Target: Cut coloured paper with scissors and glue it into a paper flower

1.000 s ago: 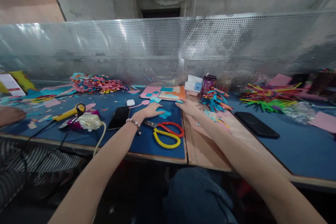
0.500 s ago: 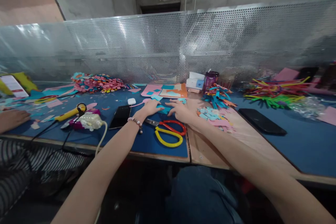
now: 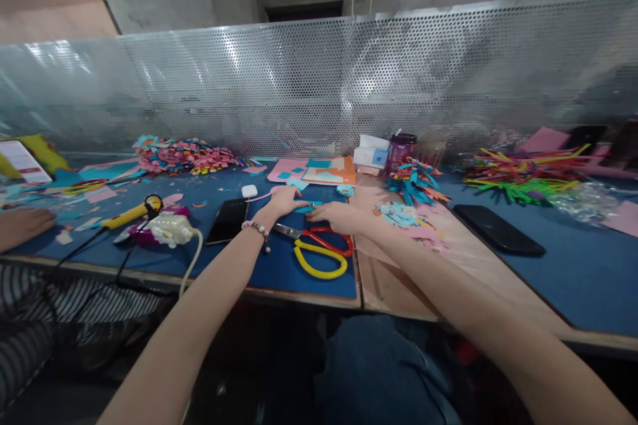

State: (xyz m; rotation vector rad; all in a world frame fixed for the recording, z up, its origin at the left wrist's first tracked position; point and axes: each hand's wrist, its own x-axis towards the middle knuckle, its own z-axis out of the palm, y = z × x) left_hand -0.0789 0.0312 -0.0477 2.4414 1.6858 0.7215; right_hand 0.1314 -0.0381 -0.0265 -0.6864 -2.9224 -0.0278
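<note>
My left hand [image 3: 285, 204] and my right hand [image 3: 339, 216] meet above the blue mat, both pinching a small blue paper piece [image 3: 314, 204] between their fingertips. Part of that paper is hidden behind the fingers. Just beyond my right hand lies a light blue paper curl [image 3: 345, 190]. Scissors with one red and one yellow handle [image 3: 321, 260] rest in front of my hands, blades pointing left. A black phone [image 3: 228, 221] is beside my left wrist, which wears a beaded bracelet.
Coloured paper sheets [image 3: 329, 171] lie at the back, near a tissue pack [image 3: 371, 154] and purple cup [image 3: 401, 149]. Paper strips [image 3: 415, 180] and another phone [image 3: 498, 229] are at right. A yellow-handled tool [image 3: 130, 214], cables and a co-worker's hand [image 3: 24, 227] are at left.
My right hand has let go of the light blue curl at the back and moved left and nearer. It now grips the blue paper together with my left hand.
</note>
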